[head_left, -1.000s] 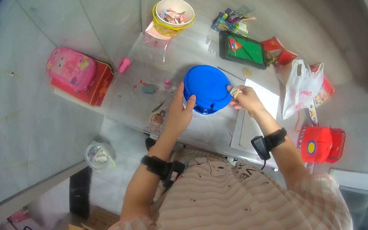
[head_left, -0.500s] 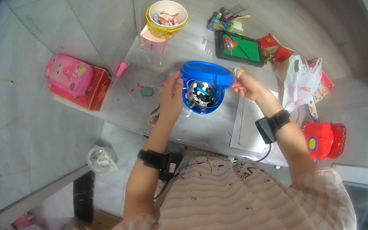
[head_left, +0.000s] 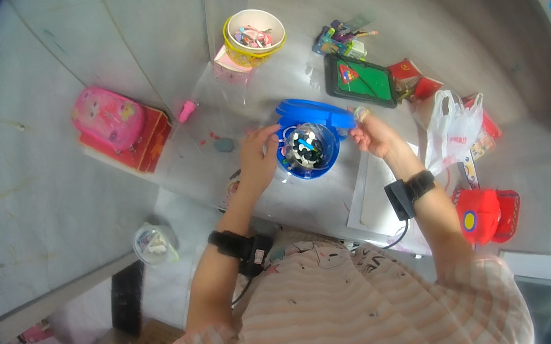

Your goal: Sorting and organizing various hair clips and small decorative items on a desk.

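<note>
A round blue tub (head_left: 310,174) stands on the desk with its mouth up. Inside it is a clear container (head_left: 323,157) of black and white round pieces, with a light blue piece on top. The blue lid (head_left: 308,108) is raised and tilted over the far side of the tub. My right hand (head_left: 374,135) pinches the lid's right end, fingers closed. At the tub's left side is my left hand (head_left: 259,158), fingers stretched out, fingertips at the rim; whether they touch tub or lid I cannot tell.
Behind stand a yellow-rimmed bucket (head_left: 230,53) of small items and a green toy billiard table (head_left: 370,79). To the right are a white plastic bag (head_left: 447,134) and a red bag (head_left: 481,209). A pink case (head_left: 105,117) lies left; a bin (head_left: 155,243) stands below the desk edge.
The lid's left end has come away from my left hand, whose fingers have straightened. The lid sits slightly lower and more edge-on. My right hand keeps its hold; the view has shifted a little.
</note>
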A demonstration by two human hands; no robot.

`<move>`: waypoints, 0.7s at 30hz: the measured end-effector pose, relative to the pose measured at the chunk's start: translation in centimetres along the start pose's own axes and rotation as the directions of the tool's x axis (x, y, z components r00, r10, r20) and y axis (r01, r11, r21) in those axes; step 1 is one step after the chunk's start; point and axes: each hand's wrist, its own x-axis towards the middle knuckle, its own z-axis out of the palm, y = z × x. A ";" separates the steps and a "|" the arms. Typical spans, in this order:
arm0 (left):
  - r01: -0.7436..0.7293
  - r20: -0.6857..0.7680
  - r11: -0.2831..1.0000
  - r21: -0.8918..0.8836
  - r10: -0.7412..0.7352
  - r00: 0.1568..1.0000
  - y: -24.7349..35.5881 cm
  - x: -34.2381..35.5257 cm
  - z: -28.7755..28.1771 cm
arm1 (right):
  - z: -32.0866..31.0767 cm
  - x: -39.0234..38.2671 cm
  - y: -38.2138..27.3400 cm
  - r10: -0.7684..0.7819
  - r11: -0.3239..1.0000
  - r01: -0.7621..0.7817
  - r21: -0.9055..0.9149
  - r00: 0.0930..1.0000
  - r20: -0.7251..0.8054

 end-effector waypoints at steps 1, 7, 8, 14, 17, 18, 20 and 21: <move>-0.018 0.018 0.998 0.061 0.017 1.000 0.0 -0.2 0.1 | -0.1 0.1 0.0 0.017 0.999 -0.017 0.033 1.000 -0.011; -0.123 0.069 0.977 0.176 0.112 0.991 -0.7 -0.5 0.2 | -0.8 1.0 0.3 0.050 0.988 -0.054 0.148 0.998 0.031; -0.122 0.070 0.977 0.177 0.111 0.991 -0.9 -0.6 0.1 | -0.8 1.1 0.3 0.051 0.987 -0.056 0.148 0.998 0.032; -0.144 0.086 0.975 0.166 0.131 0.988 -1.0 0.1 0.1 | -2.5 2.8 0.3 0.062 0.946 -0.095 0.310 0.992 0.114; -0.097 0.065 0.982 0.164 0.088 0.994 -2.4 1.0 -0.3 | -2.1 3.2 0.4 0.089 0.902 -0.164 0.399 0.975 0.201; -0.006 0.068 0.996 0.085 0.001 0.998 -2.5 1.4 -0.5 | -2.1 3.3 0.6 0.089 0.898 -0.160 0.410 0.978 0.189; 0.087 0.067 0.996 0.009 -0.087 0.994 -2.5 1.8 -1.1 | -2.2 3.4 0.8 0.090 0.896 -0.160 0.414 0.979 0.183; 0.054 0.189 0.994 0.097 -0.072 0.979 -1.7 2.2 -1.3 | -2.7 3.3 0.9 0.077 0.898 -0.135 0.418 0.985 0.154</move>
